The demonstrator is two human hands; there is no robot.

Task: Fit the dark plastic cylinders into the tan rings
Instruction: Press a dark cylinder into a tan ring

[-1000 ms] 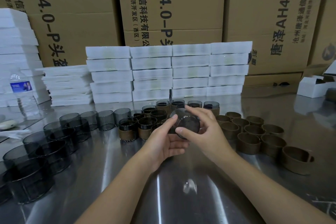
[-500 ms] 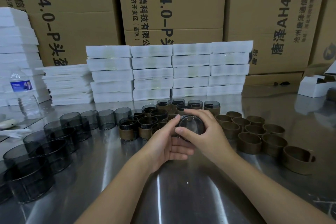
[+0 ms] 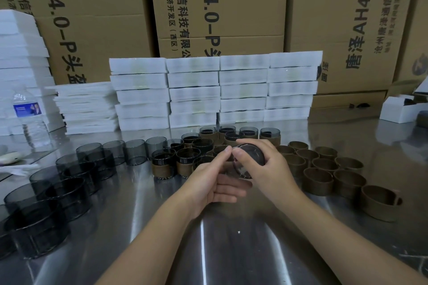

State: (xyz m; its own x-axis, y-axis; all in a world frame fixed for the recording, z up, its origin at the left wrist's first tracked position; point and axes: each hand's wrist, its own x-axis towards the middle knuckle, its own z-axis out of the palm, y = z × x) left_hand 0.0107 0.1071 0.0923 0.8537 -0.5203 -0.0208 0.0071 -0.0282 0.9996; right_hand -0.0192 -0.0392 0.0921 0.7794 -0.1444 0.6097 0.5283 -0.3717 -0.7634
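Gripping a dark plastic cylinder [image 3: 251,156] just above the steel surface [image 3: 231,250], your right hand [image 3: 266,169] curls its fingers round the rim, with the closed end tilted toward you. Your left hand [image 3: 208,185] lies beneath it, fingers stretched out loosely, thumb touching the cylinder's edge. Empty tan rings [image 3: 318,180] cluster to the right, bare cylinders [image 3: 67,192] stand to the left, and fitted pairs [image 3: 187,159] sit just behind your hands.
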